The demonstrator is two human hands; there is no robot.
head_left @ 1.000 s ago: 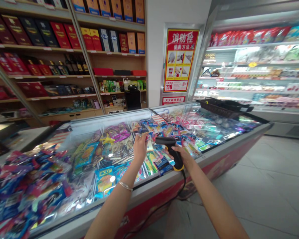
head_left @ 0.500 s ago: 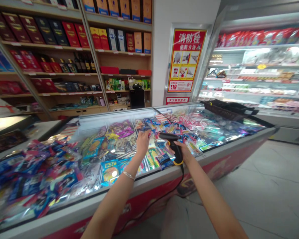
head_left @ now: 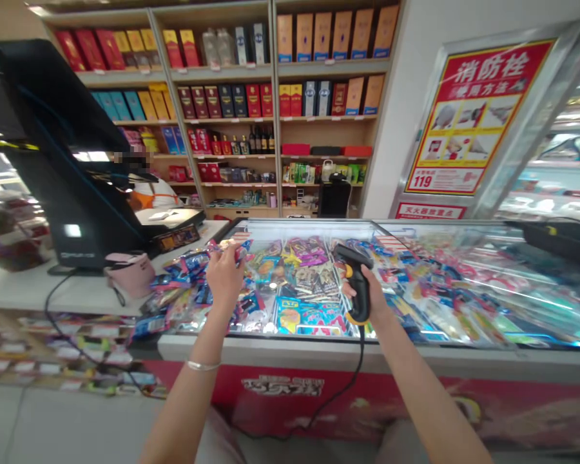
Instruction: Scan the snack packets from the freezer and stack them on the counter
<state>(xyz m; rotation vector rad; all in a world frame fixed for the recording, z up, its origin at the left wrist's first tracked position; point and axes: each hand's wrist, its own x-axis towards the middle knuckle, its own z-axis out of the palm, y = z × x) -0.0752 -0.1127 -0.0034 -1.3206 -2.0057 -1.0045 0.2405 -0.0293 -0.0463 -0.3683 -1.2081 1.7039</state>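
Note:
My left hand (head_left: 226, 274), a bangle on its wrist, is closed on a blue-and-red ice cream wrapper (head_left: 245, 246), partly hidden by my fingers. Below and left of it, a heap of similar blue and pink wrappers (head_left: 176, 283) lies at the freezer's left end. In my right hand (head_left: 374, 290) is a black-and-yellow barcode scanner (head_left: 360, 290), held upright by its handle, its cable hanging down the freezer front. Colourful ice cream packets (head_left: 314, 280) fill the chest freezer (head_left: 280, 351) beneath both hands.
Left of the freezer, a counter (head_left: 24, 293) carries a black checkout terminal (head_left: 77, 174) and a pink cup-like container (head_left: 130, 274). Behind it is a person in an orange-trimmed garment (head_left: 157, 193). Shelves of boxed bottles (head_left: 222, 103) line the back. A dark tray (head_left: 560, 238) sits at the freezer's right.
The view has swung left, bringing the terminal and counter in. My left hand has moved left with the wrapper, over the heap. My right hand still holds the scanner.

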